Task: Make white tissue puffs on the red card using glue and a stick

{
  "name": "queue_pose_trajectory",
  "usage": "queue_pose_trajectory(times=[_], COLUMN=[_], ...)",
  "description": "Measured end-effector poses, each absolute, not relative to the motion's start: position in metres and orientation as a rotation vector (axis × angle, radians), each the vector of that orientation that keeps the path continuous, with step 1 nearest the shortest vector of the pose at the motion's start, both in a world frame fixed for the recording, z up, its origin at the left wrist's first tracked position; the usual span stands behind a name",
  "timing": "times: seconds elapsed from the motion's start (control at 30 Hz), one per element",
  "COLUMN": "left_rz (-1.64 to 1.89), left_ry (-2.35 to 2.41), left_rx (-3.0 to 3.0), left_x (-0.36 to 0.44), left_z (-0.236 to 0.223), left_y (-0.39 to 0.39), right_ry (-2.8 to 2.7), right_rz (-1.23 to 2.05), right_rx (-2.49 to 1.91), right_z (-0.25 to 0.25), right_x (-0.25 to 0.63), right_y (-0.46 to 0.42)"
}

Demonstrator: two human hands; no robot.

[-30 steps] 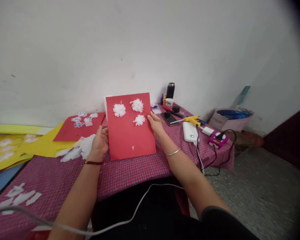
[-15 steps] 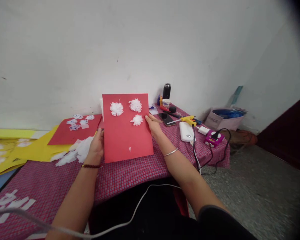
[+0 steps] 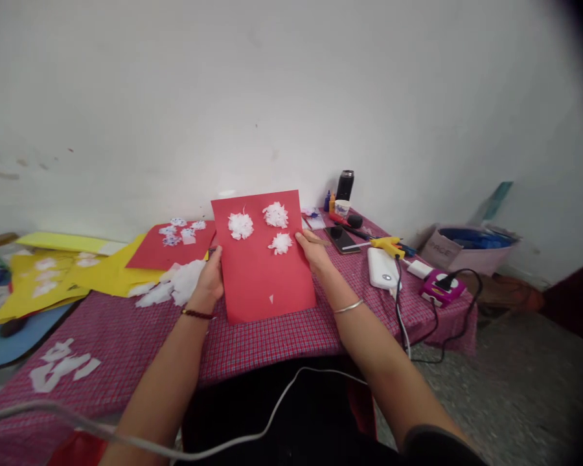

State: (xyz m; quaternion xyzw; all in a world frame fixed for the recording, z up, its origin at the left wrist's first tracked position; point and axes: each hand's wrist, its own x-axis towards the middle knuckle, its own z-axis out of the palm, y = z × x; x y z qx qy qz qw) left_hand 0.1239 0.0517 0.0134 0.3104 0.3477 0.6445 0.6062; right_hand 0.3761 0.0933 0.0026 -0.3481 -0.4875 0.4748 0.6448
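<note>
Held up in front of me is a sheet of red paper (image 3: 260, 278), tilted slightly, with three white paper flowers (image 3: 241, 226) on its upper half and a small white triangle (image 3: 271, 299) near its lower edge. My left hand (image 3: 210, 283) grips the sheet's left edge, its fingers partly hidden behind the paper. At the right edge my right hand (image 3: 315, 254) pinches the sheet, and a thin brown stick (image 3: 318, 240) pokes out from that hand. Torn white paper (image 3: 179, 283) lies on the table beside my left hand.
Another red sheet (image 3: 146, 252) with blue-tinted paper flowers lies at the left, over yellow sheets (image 3: 111, 278). To the right are a phone (image 3: 340, 238), a yellow glue gun (image 3: 387, 245), a white power bank (image 3: 383, 268) and a purple power socket (image 3: 441, 288) with cables. A white cable (image 3: 252, 437) crosses my lap.
The view has turned a little left, so everything sits further right. The red sheet has tilted slightly; both hands keep their hold on it.
</note>
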Motion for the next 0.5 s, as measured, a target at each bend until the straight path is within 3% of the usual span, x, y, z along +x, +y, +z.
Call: queue_pose_trajectory(times=[0.5], left_rz=[1.485], left_ry=[0.842], left_rx=[0.629], left_x=[0.1222], left_z=[0.0105], left_y=[0.0508], right_ry=[-1.167], right_rz=[1.063], right_rx=[-0.844], right_z=[-0.0029], right_x=[0.3767], right_y=[0.0953])
